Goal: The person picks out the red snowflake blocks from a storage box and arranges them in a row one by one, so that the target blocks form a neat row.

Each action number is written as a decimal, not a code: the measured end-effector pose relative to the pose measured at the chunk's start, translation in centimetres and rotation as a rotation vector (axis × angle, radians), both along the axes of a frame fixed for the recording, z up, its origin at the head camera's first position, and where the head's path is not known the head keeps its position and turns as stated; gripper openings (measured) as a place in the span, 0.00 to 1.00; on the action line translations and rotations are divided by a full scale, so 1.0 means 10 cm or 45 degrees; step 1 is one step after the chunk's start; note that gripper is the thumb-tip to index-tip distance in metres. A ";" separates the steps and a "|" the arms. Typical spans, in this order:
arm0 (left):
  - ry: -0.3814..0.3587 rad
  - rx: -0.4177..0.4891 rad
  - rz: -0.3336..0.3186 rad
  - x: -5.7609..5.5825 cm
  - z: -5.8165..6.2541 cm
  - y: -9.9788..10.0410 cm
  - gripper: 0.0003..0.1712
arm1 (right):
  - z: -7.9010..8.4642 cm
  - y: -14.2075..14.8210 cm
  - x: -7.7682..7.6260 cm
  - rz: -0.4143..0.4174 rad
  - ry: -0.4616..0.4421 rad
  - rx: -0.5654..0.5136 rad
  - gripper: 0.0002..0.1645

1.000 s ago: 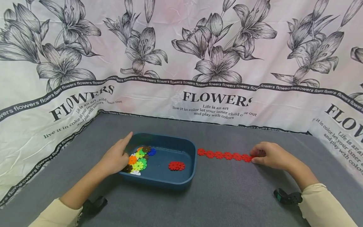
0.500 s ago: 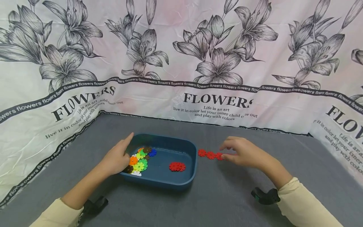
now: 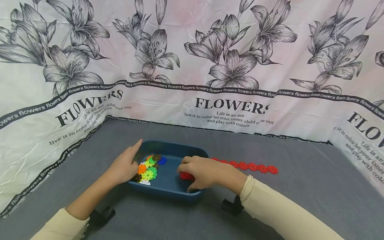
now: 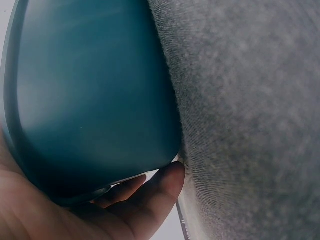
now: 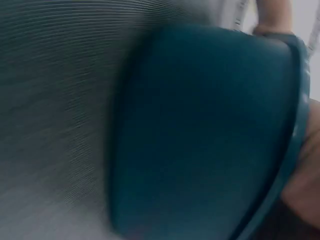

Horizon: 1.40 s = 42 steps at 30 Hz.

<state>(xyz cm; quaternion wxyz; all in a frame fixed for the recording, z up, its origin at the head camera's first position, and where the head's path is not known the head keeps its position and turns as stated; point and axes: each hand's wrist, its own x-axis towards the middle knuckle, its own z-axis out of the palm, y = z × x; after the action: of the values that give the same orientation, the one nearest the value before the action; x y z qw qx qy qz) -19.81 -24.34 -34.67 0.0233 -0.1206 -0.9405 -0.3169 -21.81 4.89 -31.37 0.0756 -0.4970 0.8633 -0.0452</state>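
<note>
The blue plastic bin (image 3: 168, 192) stands left of centre. My left hand (image 3: 121, 166) holds its left end, with fingers against the outer wall and thumb over the rim. In the left wrist view, the fingertips (image 4: 172, 177) lie at the wall's lower edge. My right hand (image 3: 202, 171) reaches over the right rim into the bin, fingers spread above the red toothed plastic discs (image 3: 185, 176) and partly hiding them. The right wrist view shows the bin's outer wall (image 5: 200, 130) with that hand past the rim. A row of linked red discs (image 3: 252, 166) lies right of the bin.
Loose discs (image 3: 148, 174) in yellow, green, orange, brown, white and blue lie at the bin's left end. Beneath is a grey cloth-covered table (image 3: 168, 220). A flower-printed curtain (image 3: 168, 110) hangs behind and at both sides.
My right hand has left the far right end of the red disc row, passed left over it, and come into the bin above the red discs. The left hand has stayed in place.
</note>
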 end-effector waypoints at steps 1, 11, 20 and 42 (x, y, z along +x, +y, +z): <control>0.002 -0.002 -0.003 0.00 0.00 0.00 0.45 | 0.00 -0.04 -0.01 -0.044 -0.036 0.070 0.32; -0.018 0.000 -0.001 0.00 0.03 0.02 0.46 | -0.07 -0.26 -0.01 -0.051 -0.137 0.140 0.22; -0.020 -0.001 0.005 0.01 0.04 0.00 0.47 | -0.07 -0.21 -0.01 -0.015 -0.162 0.037 0.15; -0.029 0.003 0.012 0.02 0.02 0.01 0.46 | -0.15 -0.12 -0.04 -0.004 -0.110 -0.251 0.11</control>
<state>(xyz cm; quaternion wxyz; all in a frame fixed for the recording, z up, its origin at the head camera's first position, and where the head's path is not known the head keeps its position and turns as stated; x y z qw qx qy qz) -19.63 -24.25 -34.43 0.0142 -0.1125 -0.9408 -0.3193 -22.23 3.66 -32.83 0.0636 -0.4983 0.8513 -0.1514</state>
